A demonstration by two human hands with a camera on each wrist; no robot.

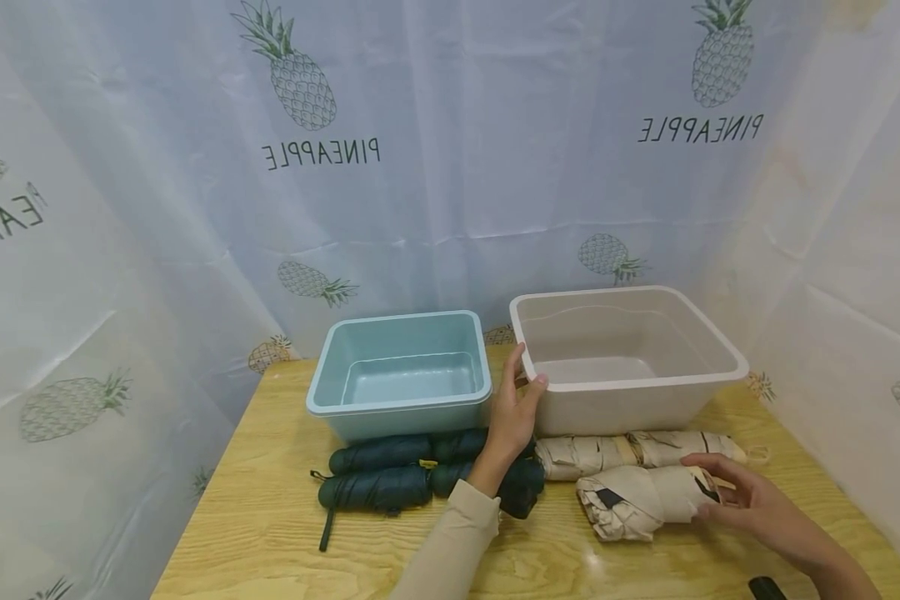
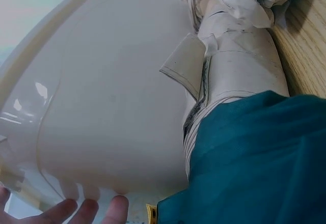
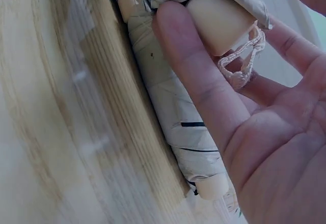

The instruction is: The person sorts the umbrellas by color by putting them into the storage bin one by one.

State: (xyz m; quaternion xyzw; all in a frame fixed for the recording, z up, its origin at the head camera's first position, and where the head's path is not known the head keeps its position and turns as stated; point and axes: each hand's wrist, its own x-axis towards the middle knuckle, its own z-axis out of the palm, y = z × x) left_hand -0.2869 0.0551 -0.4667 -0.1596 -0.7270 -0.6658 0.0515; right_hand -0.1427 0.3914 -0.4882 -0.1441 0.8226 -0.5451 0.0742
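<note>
My left hand [image 1: 512, 421] touches the near left corner of a beige plastic basin [image 1: 622, 408], its fingertips [image 2: 86, 211] against the outer wall. My right hand [image 1: 750, 504] grips the handle end of a folded beige umbrella [image 1: 645, 500] with loose, crumpled fabric. In the right wrist view, that umbrella's pale handle [image 3: 216, 23] and cord loop [image 3: 244, 61] sit between thumb and fingers. Behind it, more rolled beige umbrellas [image 1: 585, 457] lie along the basin's front. Folded dark teal umbrellas [image 1: 378, 490] lie in two rows to the left, partly hidden by my left forearm.
A light blue basin [image 1: 397, 408] stands left of the beige one on the wooden table [image 1: 255, 517]. Pineapple-printed curtains [image 1: 457, 167] enclose the back and sides. A small black object [image 1: 767, 588] shows at the bottom right edge.
</note>
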